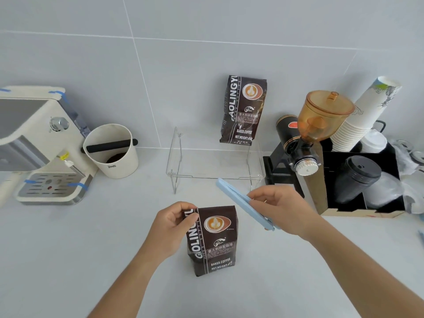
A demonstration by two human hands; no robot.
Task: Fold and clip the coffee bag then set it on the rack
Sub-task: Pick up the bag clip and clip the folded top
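A dark brown coffee bag [214, 242] stands upright on the white counter in front of me, its top folded down. My left hand [171, 228] pinches the bag's upper left corner. My right hand [278, 206] holds a long light-blue sealing clip [241, 200] just above and to the right of the bag's top; the clip's two arms are slightly apart at its far end. Behind stands a clear acrylic rack [183, 164]. A second, identical coffee bag [244, 111] stands on the rack, leaning against the wall.
A cream espresso machine [34, 143] and a white knock box [112, 152] stand at the left. At the right are a grinder with an amber hopper [321, 120] and a black organizer [367, 177] with paper cups and lids.
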